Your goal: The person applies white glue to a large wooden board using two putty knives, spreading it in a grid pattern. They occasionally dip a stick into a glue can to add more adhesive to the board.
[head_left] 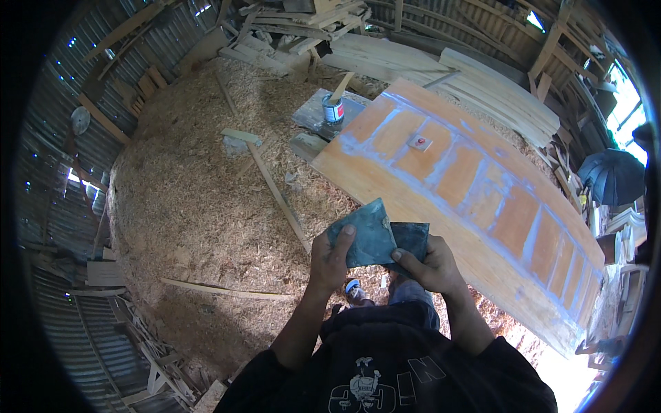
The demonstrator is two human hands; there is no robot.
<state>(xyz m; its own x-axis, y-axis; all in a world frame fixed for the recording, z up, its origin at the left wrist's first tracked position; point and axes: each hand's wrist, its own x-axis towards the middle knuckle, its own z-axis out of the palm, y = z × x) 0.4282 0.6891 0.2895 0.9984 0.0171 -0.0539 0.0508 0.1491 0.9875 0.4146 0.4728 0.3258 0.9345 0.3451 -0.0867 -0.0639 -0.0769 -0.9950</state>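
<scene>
My left hand [329, 256] grips a flat, roughly square blue-green sheet [366, 233], thumb on top and the other fingers hidden beneath. It is smeared and looks stiff, with a pale crumbly line along one edge. My right hand [434, 267] pinches a second, darker flat sheet [411, 238], which partly lies behind the first; the two overlap in front of my body. To the right lies a large orange-brown wooden panel [365, 162] with whitish filler smeared along its joints. A small square piece with a red mark [420, 142] rests on the panel.
A tin [333, 110] with a wooden stick stands on a grey board [308, 109] beyond the panel's near left corner. Wood shavings [200, 186] cover the floor, with loose battens [275, 193] across them. Stacked planks [496, 89] lie behind the panel; a dark umbrella [611, 175] is far right.
</scene>
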